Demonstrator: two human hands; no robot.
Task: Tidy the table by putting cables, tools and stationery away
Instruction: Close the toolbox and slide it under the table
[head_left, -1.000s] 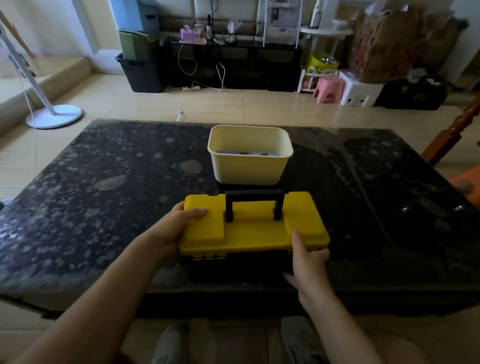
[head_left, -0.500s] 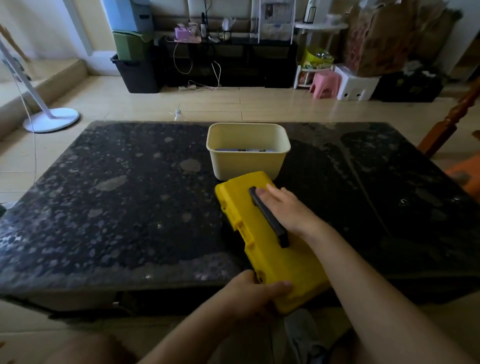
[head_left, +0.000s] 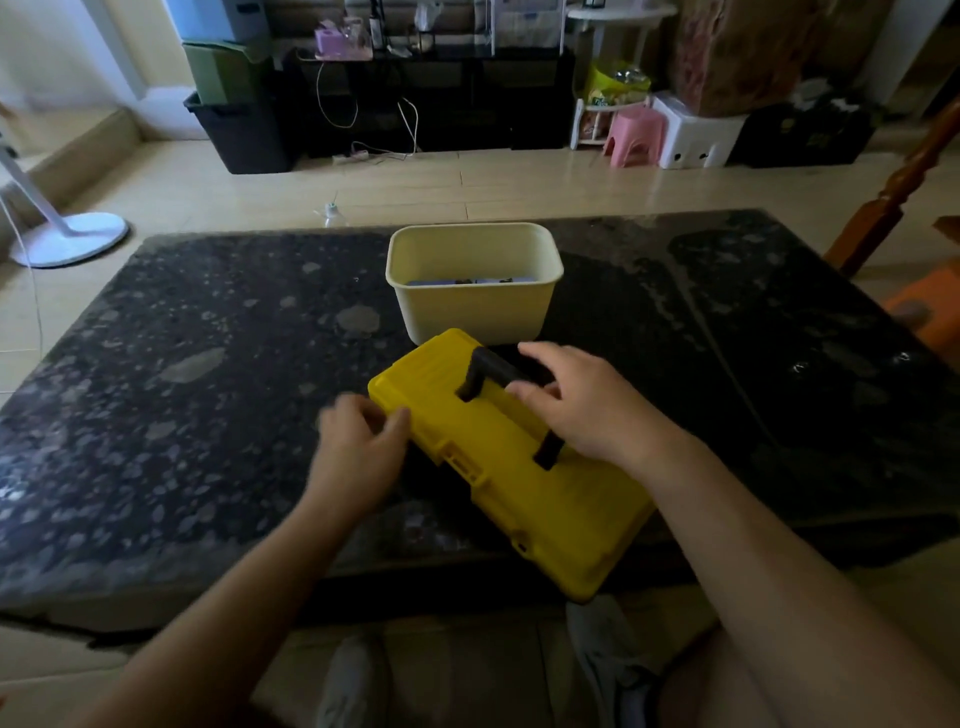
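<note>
Fingers (head_left: 537, 352) of the right hand (head_left: 587, 415) are curled over the black handle (head_left: 493, 371) of the yellow toolbox (head_left: 519, 488), with the thumb tucked under the bar, so the handle is gripped. Left hand (head_left: 358, 452) is seen at the toolbox's far left corner, thumb tip touching the lid edge and the other fingers bent inward. The hand is blurred, so whether anything is pinched cannot be told.

Head view: toolbox is placed lower centre of the frame, lying diagonally on the dark speckled worktop (head_left: 182, 415). Its lid is down. Its near end is seen overhanging the worktop's near edge, its far end just beside the cream tub (head_left: 472, 306) at frame centre. Contact between the two cannot be confirmed. Some dark and blue items are glimpsed low inside the tub, too small to identify.

Handling, judged: hard moulded plastic, stiff, not fragile, smooth sides likely slippery. Weight is expected to depend on the tools inside, possibly hefty and shifting. Best hold is taken at the handle's middle, with the second hand steadying a lid corner or end. Latches are not clearly seen, so the lid should be treated as possibly unfastened. The overhanging end could tip if released.

No brand, label or writing can be read.
</note>
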